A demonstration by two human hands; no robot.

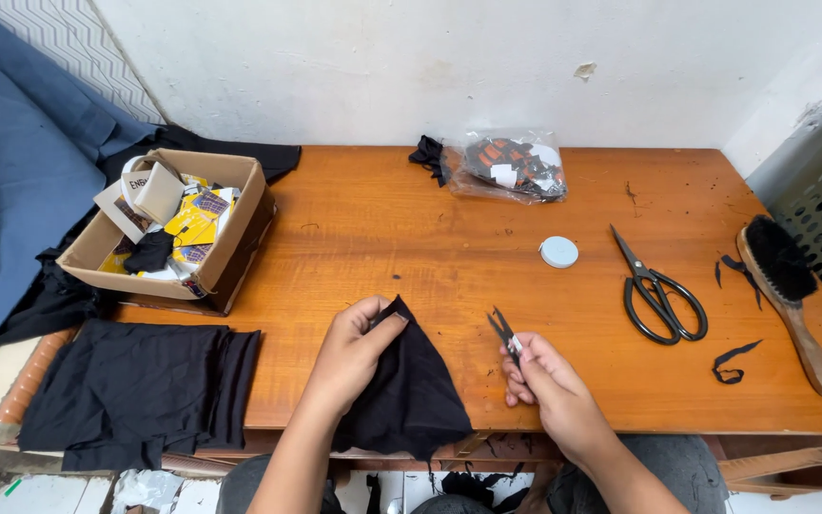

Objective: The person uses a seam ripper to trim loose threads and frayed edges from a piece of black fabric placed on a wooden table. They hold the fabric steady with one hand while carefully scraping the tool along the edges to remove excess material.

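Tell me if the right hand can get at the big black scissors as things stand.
Probably yes: bare tabletop separates the right hand from the black scissors, though it already holds small thread snips.

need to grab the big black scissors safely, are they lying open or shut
Shut: the big black scissors lie flat on the wooden table, blades together in one point.

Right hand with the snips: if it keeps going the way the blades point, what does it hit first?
The right hand holds small thread snips pointing up-left. That line crosses bare wooden table just past the black fabric piece's tip; probably nothing until the table's far side, though depth is unclear.
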